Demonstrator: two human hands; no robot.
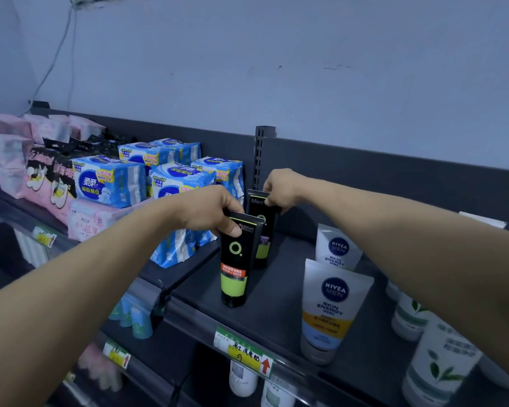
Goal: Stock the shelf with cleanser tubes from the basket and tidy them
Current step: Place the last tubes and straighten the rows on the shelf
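Observation:
Two black-and-green cleanser tubes stand cap-down on the dark top shelf [276,306]. My left hand [209,210] grips the crimped top of the front tube [236,259]. My right hand [282,188] pinches the top of the rear tube [262,230], which stands just behind the front one and is partly hidden by it. Two white Nivea Men tubes stand to the right, one in front [332,309] and one behind [337,248]. No basket is in view.
Blue and pink packets [109,180] fill the shelf section to the left. White tubes with a green leaf print [441,362] stand at the right. A slotted upright [262,154] rises behind the tubes. Price tags [243,351] line the shelf's front edge; more bottles stand on the shelf below.

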